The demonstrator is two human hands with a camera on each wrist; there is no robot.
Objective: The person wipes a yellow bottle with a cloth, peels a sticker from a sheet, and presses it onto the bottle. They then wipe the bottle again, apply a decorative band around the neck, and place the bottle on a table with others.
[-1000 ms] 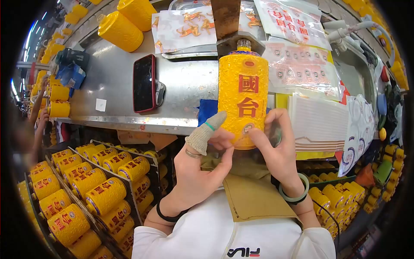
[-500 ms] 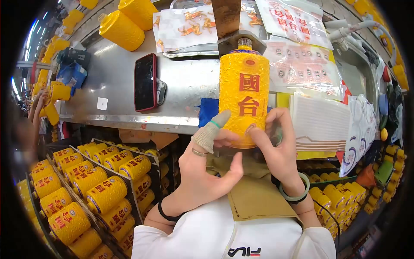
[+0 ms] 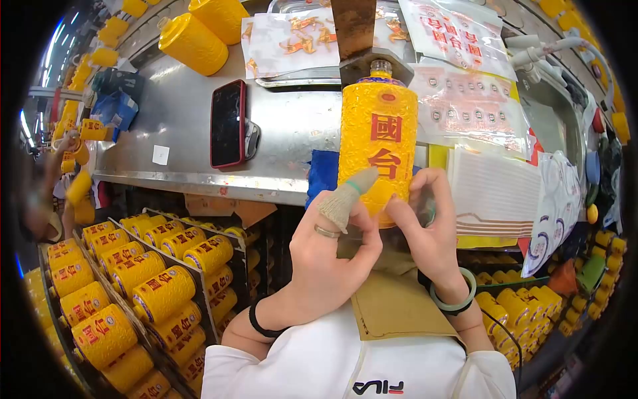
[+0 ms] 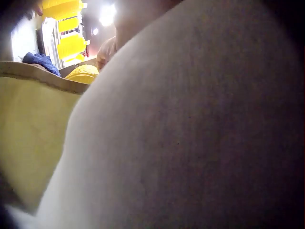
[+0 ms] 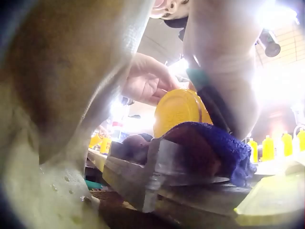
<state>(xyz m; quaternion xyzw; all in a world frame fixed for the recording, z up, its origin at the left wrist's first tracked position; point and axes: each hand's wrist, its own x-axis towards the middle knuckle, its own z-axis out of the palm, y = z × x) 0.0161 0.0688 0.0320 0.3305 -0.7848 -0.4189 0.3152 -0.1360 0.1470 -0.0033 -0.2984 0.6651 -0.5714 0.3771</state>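
Note:
A yellow bottle point(image 3: 379, 126) with red characters lies face up, neck away from the person, against a dark metal holder point(image 3: 377, 65). The left hand point(image 3: 325, 249) rests its index finger, in a knitted cover, on the bottle's lower front. A smooth yellow patch shows by that fingertip; what it is, I cannot tell. The right hand point(image 3: 430, 229) grips the lower right side, thumb on the front near the base. The right wrist view shows the bottle's round base point(image 5: 177, 113) beside the left hand point(image 5: 148, 78). Cloth fills most of the left wrist view.
A phone point(image 3: 227, 124) lies on the metal table point(image 3: 159, 86), left of the bottle. Sheets of red labels point(image 3: 458, 100) and a white stack point(image 3: 495, 193) are on the right. Racks of yellow bottles point(image 3: 163, 286) stand below the table edge.
The left hand has moved right across the bottle's lower front, and the round emblem seen there before is now hidden. The right hand has kept its place. The view has shifted slightly.

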